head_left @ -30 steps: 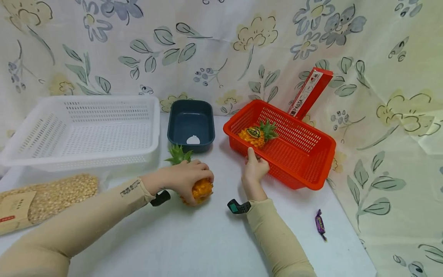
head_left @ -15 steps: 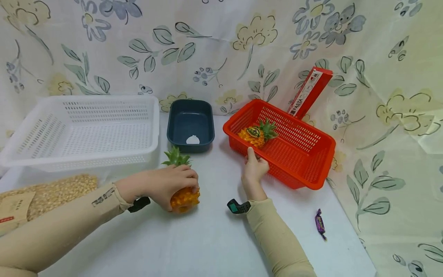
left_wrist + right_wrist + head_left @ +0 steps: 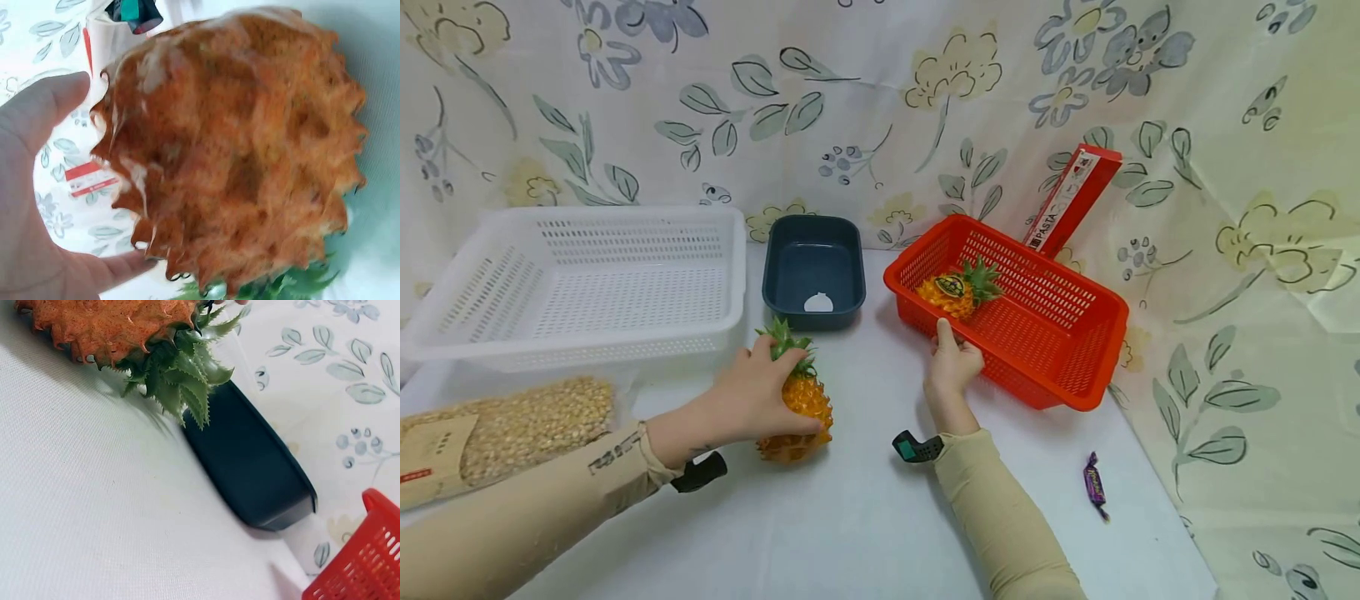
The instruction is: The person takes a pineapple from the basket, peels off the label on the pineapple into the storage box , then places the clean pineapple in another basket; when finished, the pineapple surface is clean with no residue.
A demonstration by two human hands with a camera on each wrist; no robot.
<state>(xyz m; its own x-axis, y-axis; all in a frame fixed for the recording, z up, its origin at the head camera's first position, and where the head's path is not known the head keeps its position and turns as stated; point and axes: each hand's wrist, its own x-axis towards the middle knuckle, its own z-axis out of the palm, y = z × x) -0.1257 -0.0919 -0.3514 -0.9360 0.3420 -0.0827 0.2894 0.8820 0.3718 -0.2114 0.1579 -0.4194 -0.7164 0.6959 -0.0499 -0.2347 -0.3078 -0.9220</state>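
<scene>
A small orange pineapple (image 3: 806,400) with green leaves lies on the white table, its crown toward the dark blue bin (image 3: 815,275). My left hand (image 3: 748,400) is spread beside and over it, thumb and fingers wide apart. Close up in the left wrist view, the spiky base of the pineapple (image 3: 231,150) has fingertips right at its edge, not wrapped round it. My right hand (image 3: 953,367) grips the near side of the red basket (image 3: 1037,375), thumb up at the rim. Inside that basket lies another small pineapple (image 3: 949,293) with a dark label.
A white perforated basket (image 3: 730,321) stands at the back left, with a bag of yellowish beans or kernels (image 3: 542,417) in front of it. A red pasta box (image 3: 1075,200) leans behind the red basket. On the right lies a purple wrapped candy (image 3: 1094,486).
My left hand has shifted the pineapple a little to the left, then loosened its fingers from round it. The right hand and the red basket have stayed in place.
</scene>
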